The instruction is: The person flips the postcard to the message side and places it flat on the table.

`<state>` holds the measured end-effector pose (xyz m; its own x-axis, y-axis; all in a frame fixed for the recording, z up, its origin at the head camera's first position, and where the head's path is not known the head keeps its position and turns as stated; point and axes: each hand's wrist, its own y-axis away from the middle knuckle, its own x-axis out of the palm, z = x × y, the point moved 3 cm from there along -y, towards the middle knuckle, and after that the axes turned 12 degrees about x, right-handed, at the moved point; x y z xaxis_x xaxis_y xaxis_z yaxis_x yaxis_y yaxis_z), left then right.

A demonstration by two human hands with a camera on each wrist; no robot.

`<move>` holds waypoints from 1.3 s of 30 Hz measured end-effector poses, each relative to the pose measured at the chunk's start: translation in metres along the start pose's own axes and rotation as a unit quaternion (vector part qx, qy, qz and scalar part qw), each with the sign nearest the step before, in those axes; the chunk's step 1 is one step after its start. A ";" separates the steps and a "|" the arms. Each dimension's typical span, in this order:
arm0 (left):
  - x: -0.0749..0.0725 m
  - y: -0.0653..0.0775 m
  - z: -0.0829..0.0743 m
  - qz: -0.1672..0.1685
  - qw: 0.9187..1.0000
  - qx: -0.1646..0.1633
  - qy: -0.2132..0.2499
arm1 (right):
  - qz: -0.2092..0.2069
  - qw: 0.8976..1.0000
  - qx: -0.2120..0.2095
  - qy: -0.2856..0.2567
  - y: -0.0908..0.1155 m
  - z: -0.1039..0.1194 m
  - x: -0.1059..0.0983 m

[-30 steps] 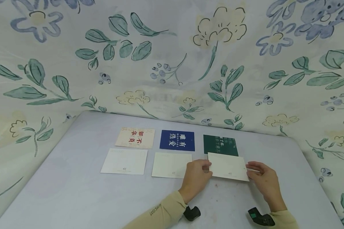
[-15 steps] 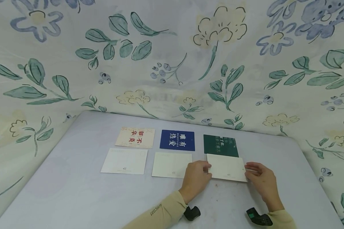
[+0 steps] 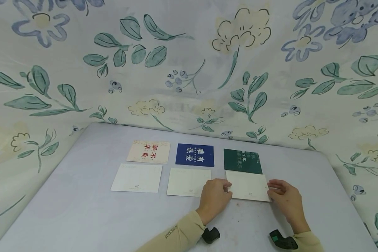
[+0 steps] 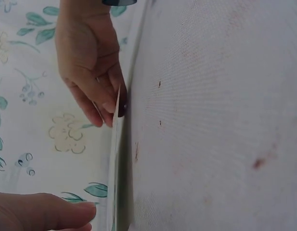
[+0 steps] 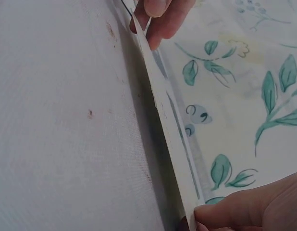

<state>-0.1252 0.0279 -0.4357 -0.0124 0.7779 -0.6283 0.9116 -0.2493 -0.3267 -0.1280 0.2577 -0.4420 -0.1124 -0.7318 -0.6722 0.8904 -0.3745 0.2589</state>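
Both hands hold a cream postcard (image 3: 249,187) by its short sides, near the front right of the group. My left hand (image 3: 215,196) pinches its left edge, and my right hand (image 3: 286,201) pinches the right one. In the right wrist view the postcard, seen edge-on, is slightly raised over the tabletop, a shadow beneath it. Just behind lies a dark green card (image 3: 243,161) with pale writing. A second cream card (image 3: 184,182) lies left of the held one, its right corner hidden by my left hand.
On the white table (image 3: 82,217), a blue card (image 3: 179,155) and a cream card with red characters (image 3: 133,154) continue the back row. A plain white card (image 3: 135,177) lies front left. Flower-patterned cloth (image 3: 189,70) rises behind the table.
The held postcard has shifted slightly left and toward the person, uncovering more of the green card's lower edge. My right hand moved left with it; my left hand has barely moved.
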 end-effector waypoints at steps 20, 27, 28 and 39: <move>0.001 0.002 0.000 0.031 0.999 -0.008 -0.007 | -0.022 0.999 -0.012 0.023 -0.001 -0.004 0.005; 0.002 0.002 -0.001 0.035 0.999 -0.006 -0.014 | -0.028 0.999 -0.020 0.036 -0.002 -0.006 0.007; 0.002 0.002 -0.001 0.037 0.999 -0.005 -0.014 | -0.028 0.999 -0.020 0.037 -0.002 -0.006 0.007; 0.000 0.002 -0.003 0.041 0.999 -0.001 -0.014 | -0.032 0.998 -0.034 0.039 0.000 -0.003 0.009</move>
<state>-0.1221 0.0294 -0.4344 0.0513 0.7378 -0.6730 0.9112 -0.3104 -0.2708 -0.1280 0.2532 -0.4499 -0.1374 -0.6607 -0.7380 0.9109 -0.3769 0.1678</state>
